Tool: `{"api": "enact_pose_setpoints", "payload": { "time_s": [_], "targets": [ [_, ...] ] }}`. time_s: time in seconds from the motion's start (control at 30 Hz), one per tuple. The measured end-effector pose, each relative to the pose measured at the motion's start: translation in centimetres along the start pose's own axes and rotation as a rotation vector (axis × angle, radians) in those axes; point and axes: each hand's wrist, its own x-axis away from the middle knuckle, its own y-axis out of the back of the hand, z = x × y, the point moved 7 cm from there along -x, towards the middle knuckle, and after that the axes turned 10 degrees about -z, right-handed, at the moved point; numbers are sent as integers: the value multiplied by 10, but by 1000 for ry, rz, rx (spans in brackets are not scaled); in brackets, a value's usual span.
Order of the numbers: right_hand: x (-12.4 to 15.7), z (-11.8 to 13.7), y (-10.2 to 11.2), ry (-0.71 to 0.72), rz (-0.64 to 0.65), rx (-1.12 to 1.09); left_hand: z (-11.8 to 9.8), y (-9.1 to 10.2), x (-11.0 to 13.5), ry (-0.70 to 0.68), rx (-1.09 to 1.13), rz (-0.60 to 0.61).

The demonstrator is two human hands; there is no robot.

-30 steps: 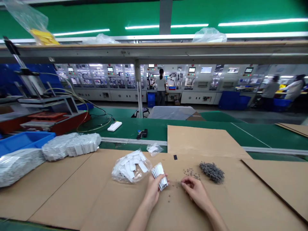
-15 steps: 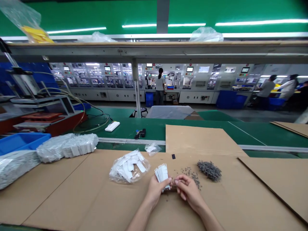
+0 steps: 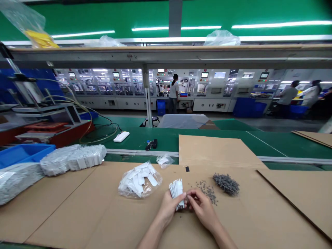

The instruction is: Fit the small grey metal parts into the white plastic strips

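Clamping a fanned stack of white plastic strips (image 3: 176, 193) upright, the left hand (image 3: 169, 208) presents its toothed end to the right hand (image 3: 203, 209), whose grip is pinched together on something too small to make out. A heap of small grey parts (image 3: 226, 184) lies within easy reach on the cardboard sheet (image 3: 103, 214).

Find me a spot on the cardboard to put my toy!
There's bare cardboard left of the plastic bag, and more right of the gray pile. It's crowded by the hands: the left hand holds white strips, and the right hand is beside gray bits.
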Motion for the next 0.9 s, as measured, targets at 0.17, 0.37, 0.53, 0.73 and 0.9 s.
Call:
{"api": "enact_pose_setpoints", "payload": {
  "time_s": [0.17,0.37,0.53,0.73,0.9],
  "targets": [
    [-1,6,5,61,-95,83,-2,8,-5,-46,12,-97],
    [-4,8,9,99,-123,149,-10,16,-9,-222,-253,-151],
    [-4,-4,9,1,-131,-2,-13,9,-3,-243,-314,-112],
    [-8,-19,10,-101,-170,-178,-13,8,-3,-280,-312,-91],
    [-6,-18,-2,-182,-17,-195,-14,19,-8,-272,-317,-170]
  ]
}}
